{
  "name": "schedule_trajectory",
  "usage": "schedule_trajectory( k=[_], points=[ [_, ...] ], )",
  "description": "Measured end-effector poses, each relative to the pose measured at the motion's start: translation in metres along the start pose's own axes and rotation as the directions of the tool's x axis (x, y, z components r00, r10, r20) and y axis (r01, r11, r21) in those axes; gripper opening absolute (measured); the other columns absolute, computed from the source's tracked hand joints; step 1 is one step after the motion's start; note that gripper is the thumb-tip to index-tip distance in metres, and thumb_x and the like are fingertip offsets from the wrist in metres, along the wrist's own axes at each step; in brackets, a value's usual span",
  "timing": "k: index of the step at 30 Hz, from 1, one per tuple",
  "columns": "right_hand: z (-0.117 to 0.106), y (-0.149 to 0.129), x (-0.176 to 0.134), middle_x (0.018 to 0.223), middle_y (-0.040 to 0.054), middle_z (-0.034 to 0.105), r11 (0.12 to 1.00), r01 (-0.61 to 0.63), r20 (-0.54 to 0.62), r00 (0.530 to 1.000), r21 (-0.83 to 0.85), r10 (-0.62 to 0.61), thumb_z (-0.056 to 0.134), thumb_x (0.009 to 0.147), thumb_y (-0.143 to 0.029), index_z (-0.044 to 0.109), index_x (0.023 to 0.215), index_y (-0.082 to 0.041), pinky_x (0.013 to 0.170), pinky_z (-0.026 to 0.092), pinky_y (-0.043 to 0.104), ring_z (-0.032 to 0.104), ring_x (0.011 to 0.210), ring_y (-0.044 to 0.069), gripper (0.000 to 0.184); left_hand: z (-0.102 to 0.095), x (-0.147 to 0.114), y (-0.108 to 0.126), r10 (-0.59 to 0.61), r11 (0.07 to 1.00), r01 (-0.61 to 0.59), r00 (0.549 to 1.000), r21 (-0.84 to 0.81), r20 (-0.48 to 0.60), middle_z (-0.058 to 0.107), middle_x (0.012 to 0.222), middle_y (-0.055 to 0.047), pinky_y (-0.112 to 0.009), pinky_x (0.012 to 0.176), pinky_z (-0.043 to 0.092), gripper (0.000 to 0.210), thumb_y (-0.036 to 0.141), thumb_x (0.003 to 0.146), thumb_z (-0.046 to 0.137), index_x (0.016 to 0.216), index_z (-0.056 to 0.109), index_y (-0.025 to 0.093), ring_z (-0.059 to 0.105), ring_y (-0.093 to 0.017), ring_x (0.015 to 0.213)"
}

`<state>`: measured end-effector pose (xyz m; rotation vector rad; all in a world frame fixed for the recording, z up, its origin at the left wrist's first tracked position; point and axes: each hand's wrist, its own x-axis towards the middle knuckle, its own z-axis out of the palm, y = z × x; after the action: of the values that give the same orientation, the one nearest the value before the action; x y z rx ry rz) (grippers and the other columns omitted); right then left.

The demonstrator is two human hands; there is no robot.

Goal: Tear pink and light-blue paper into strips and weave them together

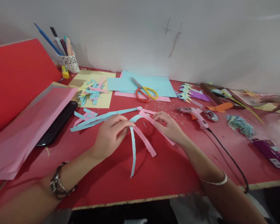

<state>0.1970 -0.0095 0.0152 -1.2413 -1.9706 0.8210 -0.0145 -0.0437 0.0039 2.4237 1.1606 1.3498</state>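
My left hand (114, 132) pinches blue and pink paper strips where they cross. From its fingertips a narrow blue paper strip (133, 152) hangs toward me, and a pink paper strip (146, 141) slants down to the right. My right hand (166, 124) has its thumb and fingers closed on another pink paper strip (148, 119), whose lower end shows beneath the hand. Long blue paper strips (95, 121) lie on the red table just left of my hands. Beside them is a small woven piece of pink and blue strips (85, 116).
Scissors (143, 90) rest on blue paper sheets (165, 85) at the back. A pink glue gun (196, 114) with a black cord lies to the right. Left are a black phone (58, 124), pink sheets (32, 130) and a pen cup (71, 63). Another person's hand (276, 101) shows far right.
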Motion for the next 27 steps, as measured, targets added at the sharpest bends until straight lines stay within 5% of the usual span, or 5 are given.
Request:
schedule_trajectory(
  k=[6, 13, 24, 27],
  points=[
    [0.006, 0.005, 0.000, 0.092, 0.0075, 0.055, 0.991, 0.035, 0.023, 0.999, -0.132, -0.033, 0.045, 0.075, -0.021, 0.046, 0.065, -0.019, 0.075, 0.037, 0.030, 0.050, 0.089, 0.017, 0.010, 0.002, 0.000, -0.001, 0.000, 1.000, 0.000, 0.998, -0.001, 0.058, 0.052, 0.075, -0.001, -0.023, 0.063, 0.042, 0.024, 0.003, 0.077, 0.040, 0.083, 0.058, 0.018, 0.051, -0.011, 0.071],
    [0.011, 0.008, 0.001, 0.077, 0.0048, 0.052, 0.939, 0.121, 0.059, 0.992, -0.322, -0.107, 0.045, 0.073, -0.016, 0.042, 0.069, -0.019, 0.067, 0.038, 0.028, 0.047, 0.073, 0.015, 0.006, 0.004, -0.001, 0.002, -0.053, 0.999, 0.051, 0.986, 0.017, 0.160, 0.055, 0.077, -0.001, -0.022, 0.065, 0.042, 0.024, 0.005, 0.078, 0.039, 0.083, 0.059, 0.018, 0.053, -0.011, 0.072],
    [0.014, 0.006, -0.002, 0.067, -0.0015, 0.052, 0.967, -0.065, 0.062, 0.995, -0.248, 0.083, 0.046, 0.074, -0.018, 0.049, 0.097, -0.015, 0.057, 0.037, 0.022, 0.045, 0.057, 0.010, 0.023, 0.004, -0.001, 0.000, -0.109, 0.994, 0.107, 0.974, 0.025, 0.201, 0.055, 0.077, 0.000, -0.021, 0.063, 0.042, 0.024, 0.007, 0.079, 0.038, 0.082, 0.059, 0.019, 0.054, -0.011, 0.071],
    [0.011, 0.002, -0.002, 0.069, 0.0003, 0.056, 0.963, -0.093, 0.082, 0.990, -0.251, 0.117, 0.046, 0.076, -0.019, 0.056, 0.089, -0.015, 0.055, 0.036, 0.022, 0.046, 0.057, 0.010, 0.017, 0.004, -0.001, 0.000, -0.117, 0.993, 0.115, 0.973, 0.024, 0.199, 0.055, 0.078, 0.000, -0.021, 0.064, 0.042, 0.024, 0.007, 0.079, 0.039, 0.083, 0.059, 0.019, 0.053, -0.011, 0.072]
  ],
)
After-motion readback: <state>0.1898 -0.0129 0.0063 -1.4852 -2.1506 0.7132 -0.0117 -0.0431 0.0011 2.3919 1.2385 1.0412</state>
